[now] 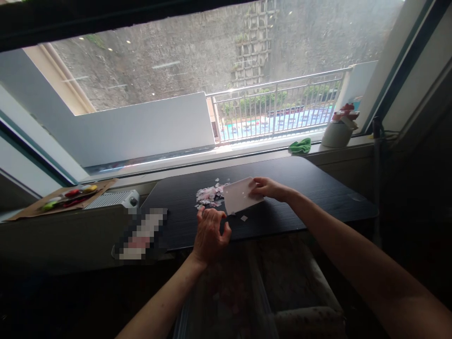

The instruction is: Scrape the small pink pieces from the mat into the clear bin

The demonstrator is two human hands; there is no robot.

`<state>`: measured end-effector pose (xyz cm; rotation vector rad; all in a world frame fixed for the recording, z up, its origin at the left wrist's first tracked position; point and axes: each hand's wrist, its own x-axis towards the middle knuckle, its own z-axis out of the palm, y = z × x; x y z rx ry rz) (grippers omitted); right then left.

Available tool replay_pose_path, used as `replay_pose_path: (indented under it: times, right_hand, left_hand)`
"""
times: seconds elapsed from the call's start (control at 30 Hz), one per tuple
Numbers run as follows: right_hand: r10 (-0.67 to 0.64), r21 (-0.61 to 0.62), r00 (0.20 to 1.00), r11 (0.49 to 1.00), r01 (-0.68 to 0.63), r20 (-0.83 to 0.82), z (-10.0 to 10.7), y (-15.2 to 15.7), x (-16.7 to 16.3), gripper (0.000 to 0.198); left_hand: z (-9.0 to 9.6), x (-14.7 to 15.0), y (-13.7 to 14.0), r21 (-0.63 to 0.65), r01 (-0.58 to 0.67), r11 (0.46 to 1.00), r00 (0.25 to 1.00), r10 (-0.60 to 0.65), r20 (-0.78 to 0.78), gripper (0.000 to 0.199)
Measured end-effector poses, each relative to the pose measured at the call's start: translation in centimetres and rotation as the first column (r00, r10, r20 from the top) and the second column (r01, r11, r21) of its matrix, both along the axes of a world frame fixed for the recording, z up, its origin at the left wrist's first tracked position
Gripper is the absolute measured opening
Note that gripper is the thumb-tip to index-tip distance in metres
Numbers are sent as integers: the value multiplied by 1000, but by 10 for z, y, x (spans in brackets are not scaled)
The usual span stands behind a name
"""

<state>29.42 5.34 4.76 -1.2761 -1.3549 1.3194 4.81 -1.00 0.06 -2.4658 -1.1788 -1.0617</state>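
Note:
A loose pile of small pale and pinkish paper pieces (209, 194) lies on the dark tabletop (286, 176). My right hand (269, 188) grips a pale rectangular card (240, 195) by its right end, thumb hidden behind the fingers. The card stands tilted at the pile's right side, its lower edge close to the table. At the near edge of the pile is my left hand (212, 230), its fingers bent and the thumb held apart, with nothing visible in it. One small white piece (244, 218) lies by itself below the card.
Left of the table are a white ribbed appliance (115, 199) and a brown board (52, 202) bearing colourful items. A green cloth (300, 146) and a pale container with a red top (337, 133) sit on the windowsill. A blurred-out object (143, 235) overlaps the table's left edge.

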Motion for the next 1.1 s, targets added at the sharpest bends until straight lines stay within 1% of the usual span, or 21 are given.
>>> replay_pose_path:
  times: [0.1, 0.17, 0.23, 0.33, 0.4, 0.47, 0.73, 0.9, 1.1]
  right_hand:
    - [75, -48, 997, 996, -74, 13, 3, -15, 21, 33]
    - [99, -91, 994, 991, -95, 40, 6, -28, 37, 35]
    - [78, -110, 995, 991, -71, 68, 8, -38, 53, 35]
    - [-28, -80, 997, 996, 33, 68, 7, -45, 66, 34]
    - [-97, -64, 993, 993, 101, 64, 4, -45, 67, 33]
    - [-119, -63, 991, 990, 123, 66, 2, -43, 64, 31]
    - [-48, -102, 998, 993, 53, 51, -2, -47, 44, 29]
    - [-68, -119, 996, 990, 74, 50, -4, -58, 46, 31]
    - [-30, -135, 998, 990, 38, 64, -2, -66, 50, 32]
  left_hand:
    - [0, 0, 0, -9, 0, 1000, 1000, 0, -4, 10]
    - [0, 1, 0, -13, 2, 1000, 1000, -2, -2, 10]
    - [0, 1, 0, -15, 2, 1000, 1000, -2, -2, 11]
    - [0, 1, 0, -13, -1, 1000, 1000, 1, -8, 11]
    - [0, 1, 0, -8, -2, 1000, 1000, 2, -12, 11]
    - [0, 1, 0, -3, -1, 1000, 1000, 1, -16, 11]
    - [1, 0, 0, -5, -2, 1000, 1000, 2, -28, 11]
    - [1, 0, 1, 0, 1, 1000, 1000, -1, -22, 12]
    - [-1, 0, 1, 5, 11, 1000, 1000, -11, -18, 13]
